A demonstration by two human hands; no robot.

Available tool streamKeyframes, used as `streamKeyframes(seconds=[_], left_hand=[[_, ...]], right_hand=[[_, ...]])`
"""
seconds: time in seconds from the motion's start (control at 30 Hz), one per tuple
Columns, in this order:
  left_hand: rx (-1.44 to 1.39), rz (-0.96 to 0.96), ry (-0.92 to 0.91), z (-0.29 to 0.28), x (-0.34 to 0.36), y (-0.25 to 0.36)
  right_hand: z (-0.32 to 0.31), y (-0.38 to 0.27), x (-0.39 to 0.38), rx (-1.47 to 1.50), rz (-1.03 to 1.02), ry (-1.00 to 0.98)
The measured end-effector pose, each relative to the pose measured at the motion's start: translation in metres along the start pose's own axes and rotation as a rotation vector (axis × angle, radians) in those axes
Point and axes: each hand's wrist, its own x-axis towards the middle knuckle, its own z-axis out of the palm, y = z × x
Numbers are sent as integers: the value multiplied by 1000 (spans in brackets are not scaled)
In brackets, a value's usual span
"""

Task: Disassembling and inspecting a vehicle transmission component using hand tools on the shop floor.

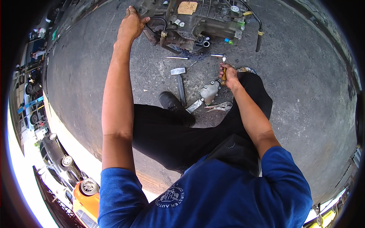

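Observation:
My right hand (230, 78) is closed around the yellow handle of a ratchet wrench (224, 59), whose socket points left, low over the floor. My left hand (131, 24) is at the left end of a greasy engine or gearbox block (216, 28). Its thumb stretches out beside a black hose (158, 19), and it appears to rest on the block's edge; the fingertips are partly hidden. Just left of my right hand lies a grey metal cover (209, 93) with bolt holes round its rim. Locking pliers (219, 106) lie close below that cover.
Between my feet and the block lie a hammer (178, 71), a metal rod (176, 57) and a crumpled silvery tube (194, 106). A hose (260, 38) hangs off the block's right side. Parked cars, one dark (57, 155) and one orange (85, 201), stand far left.

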Motion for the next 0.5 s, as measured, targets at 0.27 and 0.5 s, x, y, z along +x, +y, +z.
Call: streamKeyframes(seconds=[0.27, 0.5], left_hand=[[42, 111, 52, 6, 4, -1], [57, -31, -115, -6, -1, 12]], right_hand=[[22, -22, -6, 132, -129, -26], [47, -27, -19, 123, -133, -154]])
